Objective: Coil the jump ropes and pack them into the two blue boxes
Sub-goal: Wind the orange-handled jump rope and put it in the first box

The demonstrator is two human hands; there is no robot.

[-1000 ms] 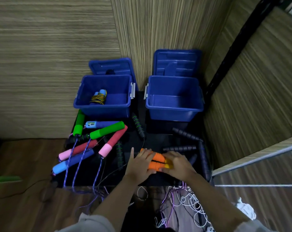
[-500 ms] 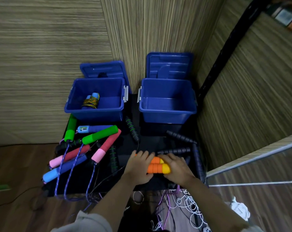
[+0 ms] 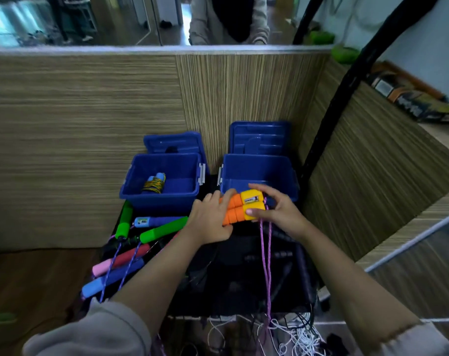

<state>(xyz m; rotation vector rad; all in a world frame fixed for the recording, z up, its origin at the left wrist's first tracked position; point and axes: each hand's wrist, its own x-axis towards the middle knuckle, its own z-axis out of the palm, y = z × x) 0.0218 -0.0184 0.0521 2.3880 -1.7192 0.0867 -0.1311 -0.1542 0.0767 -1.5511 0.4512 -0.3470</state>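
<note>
Two orange jump-rope handles with yellow ends [image 3: 240,208] are held side by side above the black table. My left hand [image 3: 210,220] grips their orange part, and my right hand [image 3: 278,211] pinches the yellow ends. A purple rope [image 3: 265,255] hangs from the handles down past the table's front edge. The left blue box [image 3: 164,199] holds one coiled rope with blue handles [image 3: 154,183]. Just behind my hands stands the right blue box [image 3: 259,170]; I see nothing in it.
Loose ropes with green [image 3: 163,228], pink [image 3: 120,260] and blue handles [image 3: 110,280] lie on the table's left side. Dark handles [image 3: 301,268] lie at the right. Both box lids [image 3: 259,137] lean on the wooden wall. White cords [image 3: 299,335] tangle on the floor.
Both hands have lifted the orange handles off the table's front and carried them toward the right blue box; the purple rope now trails down from them. The camera tilted upward.
</note>
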